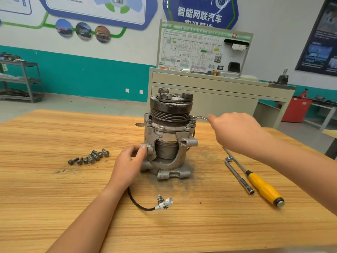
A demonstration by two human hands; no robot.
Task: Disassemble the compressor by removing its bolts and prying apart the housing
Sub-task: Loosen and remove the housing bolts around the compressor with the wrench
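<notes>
At table (pixel 54 198) centre, left hand (pixel 127 161) curls round compressor (pixel 170 133) at a low lug (pixel 145 145), bracing it upright. Farther, right hand (pixel 237 132) pinches a thin wrench (pixel 199 117) at a top-right bolt (pixel 193 121). I'd say keep wrench seated square, brace firm w/ left, short pulls. Count, near to far: 1 plug (pixel 165 203), 1 screwdriver (pixel 262 187), 1 L-wrench (pixel 238 177), approx 8 loose bolts (pixel 91 157) at left.
</notes>
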